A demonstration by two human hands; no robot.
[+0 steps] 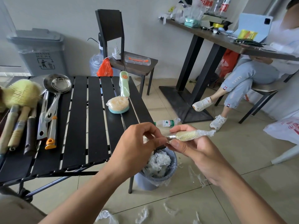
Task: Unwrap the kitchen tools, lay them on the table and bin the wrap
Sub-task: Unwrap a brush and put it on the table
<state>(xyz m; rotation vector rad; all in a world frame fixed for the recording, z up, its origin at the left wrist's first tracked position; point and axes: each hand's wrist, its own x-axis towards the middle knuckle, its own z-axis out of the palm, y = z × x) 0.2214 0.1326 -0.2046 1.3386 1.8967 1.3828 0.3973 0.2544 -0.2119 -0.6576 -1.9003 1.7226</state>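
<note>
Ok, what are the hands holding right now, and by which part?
A small wrapped brush. The left hand pinches its handle beside the metal ferrule; the right hand pinches it at the ferrule, wrapped bristles sticking out beyond.

A tiled back-office room: cluttered desk (218, 40), grey waste bin (40, 52), folding slatted table (80, 110).

Black table (97, 126) — ladles (61, 84), brushes (21, 94), sponge (118, 105)

bare left hand (137, 146), right hand (199, 152), taupe trousers (14, 210)
</note>
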